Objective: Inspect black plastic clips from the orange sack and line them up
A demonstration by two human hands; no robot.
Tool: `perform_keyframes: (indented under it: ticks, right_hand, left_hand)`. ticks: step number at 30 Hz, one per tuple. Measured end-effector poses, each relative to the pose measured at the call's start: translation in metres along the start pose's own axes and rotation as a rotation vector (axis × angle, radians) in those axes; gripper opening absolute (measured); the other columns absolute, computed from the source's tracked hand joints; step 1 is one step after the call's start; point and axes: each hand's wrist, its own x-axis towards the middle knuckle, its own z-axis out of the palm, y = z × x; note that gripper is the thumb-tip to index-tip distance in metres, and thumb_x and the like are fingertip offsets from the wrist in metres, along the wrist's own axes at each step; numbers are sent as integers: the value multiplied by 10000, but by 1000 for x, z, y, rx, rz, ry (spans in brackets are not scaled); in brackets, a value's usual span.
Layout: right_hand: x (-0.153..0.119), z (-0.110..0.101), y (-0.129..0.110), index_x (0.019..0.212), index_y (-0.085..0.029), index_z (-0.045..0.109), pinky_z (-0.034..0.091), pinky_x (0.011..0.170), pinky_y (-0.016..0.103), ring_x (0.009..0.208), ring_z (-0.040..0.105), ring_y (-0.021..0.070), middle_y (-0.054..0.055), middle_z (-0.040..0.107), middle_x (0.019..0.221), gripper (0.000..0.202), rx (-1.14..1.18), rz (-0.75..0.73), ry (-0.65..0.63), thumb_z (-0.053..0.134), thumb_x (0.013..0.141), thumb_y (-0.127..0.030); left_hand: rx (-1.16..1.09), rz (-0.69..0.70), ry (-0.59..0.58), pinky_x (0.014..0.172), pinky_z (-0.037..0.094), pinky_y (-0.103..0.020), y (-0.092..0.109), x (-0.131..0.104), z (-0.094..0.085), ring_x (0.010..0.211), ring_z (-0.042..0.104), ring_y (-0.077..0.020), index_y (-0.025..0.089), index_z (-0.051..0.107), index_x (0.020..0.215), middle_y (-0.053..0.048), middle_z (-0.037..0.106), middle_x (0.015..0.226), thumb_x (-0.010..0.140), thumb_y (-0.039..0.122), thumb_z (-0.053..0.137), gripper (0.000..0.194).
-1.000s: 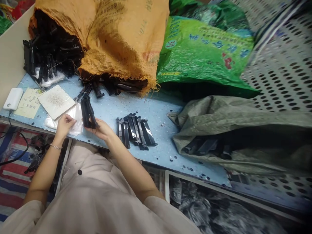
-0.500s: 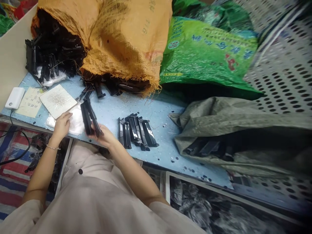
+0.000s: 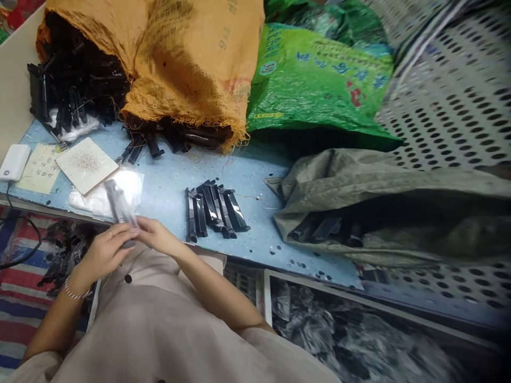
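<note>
Close to my body, at the front edge of the blue table (image 3: 167,186), both hands meet on a clear plastic bag with black plastic parts in it (image 3: 118,202). My left hand (image 3: 106,252) has its fingers closed on the bag's lower end. From the other side my right hand (image 3: 156,234) grips the same end; its fingertips are partly hidden. Behind the bag lies a stack of clear plastic bags (image 3: 90,199), with a pale square board (image 3: 87,165) resting partly on it. To the right, several long black plastic parts (image 3: 215,207) lie side by side.
Orange woven sacks (image 3: 199,64) spill black parts at the back. A green sack (image 3: 319,80) and a grey-green sack (image 3: 335,175) lie to the right. A white device (image 3: 15,162) and a handwritten note (image 3: 40,169) are on the left. Bagged parts (image 3: 311,330) fill a container below.
The black parts from my right hand are now inside a clear bag. My left hand has left the bag stack and come to the right, onto the bag. The view has shifted slightly.
</note>
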Motion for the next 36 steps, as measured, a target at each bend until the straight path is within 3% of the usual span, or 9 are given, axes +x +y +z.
perform_keyframes:
  ticks: [2,5,8,12,17,19,22,29,36]
  right_hand:
    - [-22,-20,-15,1219,-179,630,513,851,324,969,660,201,73,708,1093,320,-256,32,25,567,956,-351]
    - [-54,-58,-28,1210,-146,601,505,820,351,1016,665,261,157,669,1148,313,-858,337,341,531,988,-356]
    - [-74,-82,-26,1163,-98,570,499,710,346,933,696,295,212,644,1156,303,-1232,628,393,492,1004,-344]
    - [-81,-84,-15,1384,-45,430,508,705,388,919,716,344,244,665,1178,472,-1262,651,288,492,1001,-313]
    - [-63,-87,5,1417,-71,465,502,850,411,1027,692,329,228,707,1148,481,-963,524,446,503,971,-247]
    - [-51,-88,14,1357,-111,543,514,841,377,999,690,280,169,727,1102,452,-630,406,456,548,931,-262]
    - [-34,-83,21,1249,-147,627,532,747,312,872,692,202,99,737,1028,413,-20,263,380,602,884,-339]
    - [21,-63,9,967,-165,696,583,689,276,739,693,157,38,738,830,303,652,199,139,802,755,-352]
    - [83,-42,16,828,-125,640,614,636,222,688,697,137,65,723,764,47,861,343,133,677,858,-118]
  left_hand:
    - [22,-126,-52,1047,522,-311,3,-19,-31,1151,664,-197,289,649,1276,-65,678,1246,948,233,601,337]
    - [70,-340,-265,981,536,-292,-15,-44,-58,1110,679,-204,285,705,1157,-48,699,1209,948,341,592,245]
    - [162,-562,-429,928,543,-331,-54,-50,-44,1019,704,-232,235,741,1011,-72,737,1081,915,359,585,222]
    - [189,-735,-438,857,534,-342,-87,-29,-6,920,711,-253,214,738,901,-91,746,926,850,349,631,179]
    - [-8,-509,-36,795,519,-323,-74,36,34,817,657,-207,204,667,913,-61,691,880,939,395,545,228]
    - [178,-468,154,845,500,-358,-72,67,53,923,638,-246,180,650,918,-112,665,983,900,367,622,189]
    - [300,-483,199,839,476,-377,-85,96,69,990,611,-280,161,655,875,-150,650,1029,901,287,606,138]
    - [-586,-706,347,568,383,-257,-115,94,53,563,487,-121,167,645,725,23,564,612,714,370,762,234]
    - [-709,-659,495,589,431,-247,-113,87,44,601,529,-107,167,586,690,-5,630,717,670,331,750,233]
